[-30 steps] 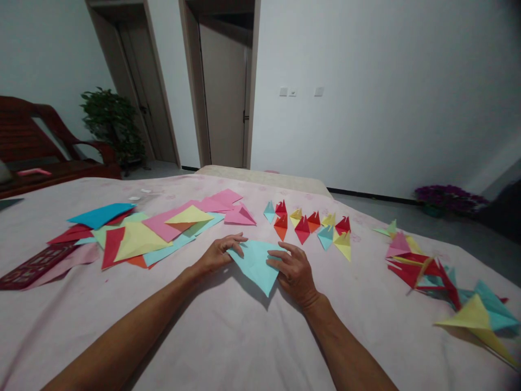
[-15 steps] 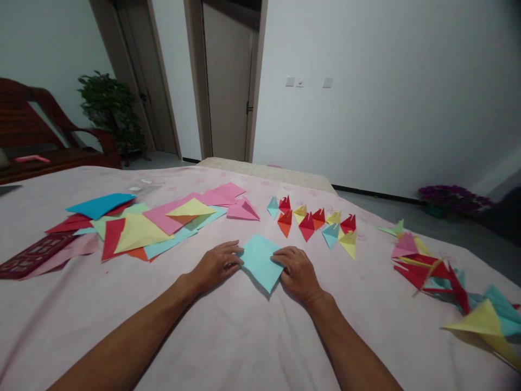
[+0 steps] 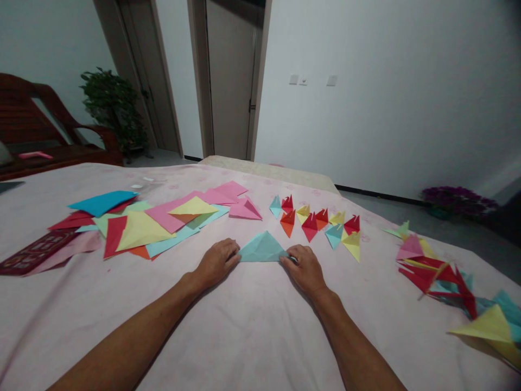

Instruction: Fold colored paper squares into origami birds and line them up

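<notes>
A light blue sheet of origami paper, now a triangle with its point away from me, lies on the pink cloth between my hands. My left hand grips its left corner with fingers closed. At the right corner, my right hand pinches the paper between thumb and fingers. Beyond the paper, to the right, several small folded paper cranes in red, orange, yellow and blue stand grouped. A pink folded paper piece lies just behind the blue triangle.
Loose coloured paper sheets overlap on the left, beside a dark red printed packet. Larger folded paper pieces pile up at the right edge. The pink cloth covers the surface under my arms.
The blue paper was a diamond; its near corner has been folded up and away, making a triangle. My hands have stayed at its two side corners. The view shifted slightly.
</notes>
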`<state>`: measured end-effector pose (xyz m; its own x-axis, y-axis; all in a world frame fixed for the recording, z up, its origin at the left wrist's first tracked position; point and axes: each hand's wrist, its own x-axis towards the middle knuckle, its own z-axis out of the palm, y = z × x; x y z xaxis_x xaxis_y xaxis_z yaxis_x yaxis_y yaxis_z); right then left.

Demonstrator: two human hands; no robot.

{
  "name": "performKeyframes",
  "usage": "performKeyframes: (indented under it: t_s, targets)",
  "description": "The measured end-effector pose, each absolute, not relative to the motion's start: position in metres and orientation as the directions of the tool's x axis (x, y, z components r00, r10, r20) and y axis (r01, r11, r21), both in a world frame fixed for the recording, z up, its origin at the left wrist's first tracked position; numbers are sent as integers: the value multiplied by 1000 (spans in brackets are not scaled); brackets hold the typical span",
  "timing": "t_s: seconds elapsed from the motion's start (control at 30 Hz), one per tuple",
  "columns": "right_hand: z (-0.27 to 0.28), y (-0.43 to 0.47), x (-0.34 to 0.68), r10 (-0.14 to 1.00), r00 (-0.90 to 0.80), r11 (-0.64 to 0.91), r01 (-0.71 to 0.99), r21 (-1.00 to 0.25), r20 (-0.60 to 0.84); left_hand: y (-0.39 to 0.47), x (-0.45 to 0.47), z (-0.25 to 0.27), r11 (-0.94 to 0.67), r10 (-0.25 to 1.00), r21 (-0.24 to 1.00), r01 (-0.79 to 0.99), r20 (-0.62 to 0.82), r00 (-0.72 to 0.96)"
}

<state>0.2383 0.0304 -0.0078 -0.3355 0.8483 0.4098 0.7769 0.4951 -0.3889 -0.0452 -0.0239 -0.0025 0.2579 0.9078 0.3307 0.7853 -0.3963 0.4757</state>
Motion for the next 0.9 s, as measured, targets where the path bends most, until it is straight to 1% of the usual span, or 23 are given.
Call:
performKeyframes:
  t_s: [0.13, 0.33, 0.5, 0.63, 0.73, 0.83, 0.9]
  targets:
    - [-9, 34, 239, 872, -296, 453, 792, -409, 391, -24, -44, 0, -354, 918, 436, 828, 329, 219]
    - [-11, 37, 241, 879, -266, 431, 798, -422, 396, -25, -42, 3, -282, 934, 451, 847, 331, 135]
    - [-8, 35, 238, 881, -266, 418, 824, -383, 391, -23, -38, -1, -225, 934, 406, 886, 348, 78]
    - [-5, 33, 233, 891, -232, 373, 864, -339, 389, -23, -33, 0, -180, 933, 347, 920, 357, 48]
    - [-5, 33, 231, 896, -214, 347, 883, -315, 389, -25, -32, 3, -151, 935, 326, 933, 355, 27]
    - [-5, 33, 229, 896, -203, 336, 892, -302, 396, -25, -34, 2, -167, 918, 335, 927, 396, 23]
    - [-5, 32, 229, 892, -203, 337, 894, -295, 404, -24, -36, -3, -241, 891, 320, 916, 448, 78]
